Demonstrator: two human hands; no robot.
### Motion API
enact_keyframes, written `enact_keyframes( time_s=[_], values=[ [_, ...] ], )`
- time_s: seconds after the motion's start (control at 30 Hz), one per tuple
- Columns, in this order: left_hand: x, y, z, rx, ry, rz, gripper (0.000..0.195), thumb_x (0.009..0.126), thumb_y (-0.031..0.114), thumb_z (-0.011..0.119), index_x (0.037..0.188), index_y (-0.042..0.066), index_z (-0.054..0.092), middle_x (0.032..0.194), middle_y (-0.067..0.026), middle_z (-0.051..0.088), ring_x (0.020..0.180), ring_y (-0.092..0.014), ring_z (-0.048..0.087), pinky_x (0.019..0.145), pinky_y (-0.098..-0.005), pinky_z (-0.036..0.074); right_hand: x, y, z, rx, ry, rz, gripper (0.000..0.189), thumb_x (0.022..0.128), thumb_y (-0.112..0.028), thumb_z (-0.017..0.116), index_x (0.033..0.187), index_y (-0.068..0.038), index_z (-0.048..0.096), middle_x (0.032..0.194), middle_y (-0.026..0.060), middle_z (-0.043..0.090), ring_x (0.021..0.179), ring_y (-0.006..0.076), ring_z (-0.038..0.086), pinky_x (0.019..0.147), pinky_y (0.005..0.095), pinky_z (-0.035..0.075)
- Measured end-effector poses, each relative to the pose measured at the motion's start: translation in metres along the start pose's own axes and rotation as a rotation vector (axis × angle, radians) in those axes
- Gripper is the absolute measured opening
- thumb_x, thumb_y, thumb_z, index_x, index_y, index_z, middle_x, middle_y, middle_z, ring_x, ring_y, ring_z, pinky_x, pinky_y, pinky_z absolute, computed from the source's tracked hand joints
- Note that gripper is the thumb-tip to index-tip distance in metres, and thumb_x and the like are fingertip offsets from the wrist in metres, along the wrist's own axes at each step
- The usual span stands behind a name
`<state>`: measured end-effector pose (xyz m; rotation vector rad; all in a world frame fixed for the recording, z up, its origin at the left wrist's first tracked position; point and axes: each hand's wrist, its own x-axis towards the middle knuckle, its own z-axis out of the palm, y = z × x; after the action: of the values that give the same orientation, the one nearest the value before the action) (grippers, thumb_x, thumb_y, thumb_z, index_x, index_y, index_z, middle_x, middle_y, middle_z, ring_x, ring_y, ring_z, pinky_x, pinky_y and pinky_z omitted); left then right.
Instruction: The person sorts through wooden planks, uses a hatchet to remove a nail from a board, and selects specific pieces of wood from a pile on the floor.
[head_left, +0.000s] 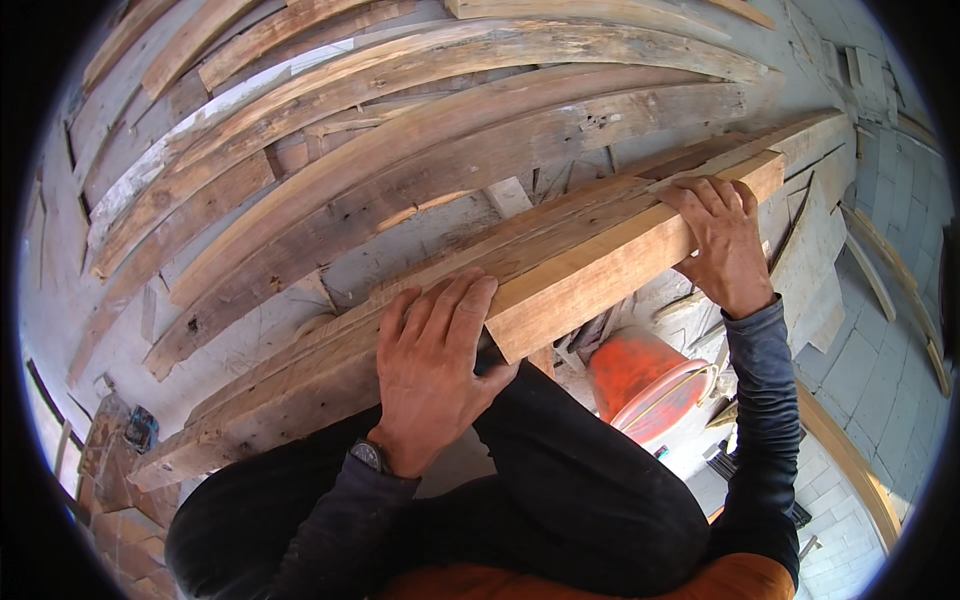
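A short squared timber (600, 281) with a pale, smooth front face lies slantwise above my thighs. My left hand (431, 364) grips its near left end, fingers over the top and thumb by the lower corner. Towards the far right end, my right hand (720, 244) clasps it, with the fingers on top and the thumb at the front underside. Behind and alongside runs a long, rougher wooden beam (300, 405), dotted with small dark holes. Whether the timber rests on this beam or only touches it is hard to tell.
Several curved timbers (480, 154) lie on the dusty floor beyond the beam. An orange-red bucket (637, 375) with a yellow handle is tilted below my right forearm. Thin wood strips (892, 255) lie at the right. A dark and blue object (141, 430) sits at the left.
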<state>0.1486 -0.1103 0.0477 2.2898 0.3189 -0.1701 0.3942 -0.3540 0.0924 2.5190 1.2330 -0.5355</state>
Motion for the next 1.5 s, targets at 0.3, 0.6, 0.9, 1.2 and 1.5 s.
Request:
enact_keyframes(
  time_s=[0.3,0.6,0.9,1.2,1.5],
  values=[
    [0.001,-0.003,0.002,0.009,0.011,0.028,0.074,0.067,0.025,0.090,0.135,0.010,0.065,0.137,-0.0075,0.069,0.123,-0.029,0.065,0.117,-0.0508,0.042,0.000,0.003,0.004,0.013,0.034,-0.009,0.074,0.065,-0.027,0.093,0.133,-0.021,0.064,0.130,0.0021,0.066,0.131,0.0274,0.056,0.117,0.0544,0.034],
    [0.002,-0.004,0.003,0.020,0.039,0.047,0.073,0.067,0.024,0.090,0.133,0.010,0.065,0.134,-0.0070,0.070,0.122,-0.028,0.065,0.117,-0.0512,0.042,-0.001,0.006,0.004,0.029,0.022,-0.004,0.075,0.065,-0.031,0.094,0.133,-0.022,0.064,0.131,0.0023,0.066,0.133,0.0270,0.056,0.116,0.0551,0.034],
    [0.003,-0.001,0.002,0.015,0.021,0.033,0.075,0.064,0.022,0.091,0.133,0.010,0.063,0.131,-0.0087,0.069,0.121,-0.031,0.065,0.118,-0.0539,0.041,0.002,0.010,0.006,0.001,0.002,-0.026,0.069,0.071,-0.036,0.091,0.133,-0.023,0.064,0.128,0.0024,0.065,0.131,0.0279,0.055,0.114,0.0594,0.035],
    [0.001,0.000,0.000,0.021,0.019,0.059,0.074,0.066,0.024,0.089,0.134,0.009,0.063,0.130,-0.0103,0.069,0.120,-0.033,0.065,0.117,-0.0544,0.041,0.001,0.011,0.007,0.005,-0.017,-0.046,0.069,0.071,-0.035,0.092,0.133,-0.023,0.065,0.126,0.0009,0.065,0.128,0.0256,0.056,0.109,0.0556,0.037],
    [0.003,0.006,0.006,0.113,0.013,0.067,0.075,0.071,0.029,0.089,0.137,0.007,0.060,0.129,-0.0135,0.067,0.122,-0.035,0.062,0.111,-0.0490,0.043,0.003,0.017,0.024,-0.054,-0.064,0.008,0.098,0.059,-0.050,0.099,0.144,-0.031,0.054,0.134,0.0022,0.063,0.134,0.0260,0.054,0.116,0.0538,0.037]
  ],
)
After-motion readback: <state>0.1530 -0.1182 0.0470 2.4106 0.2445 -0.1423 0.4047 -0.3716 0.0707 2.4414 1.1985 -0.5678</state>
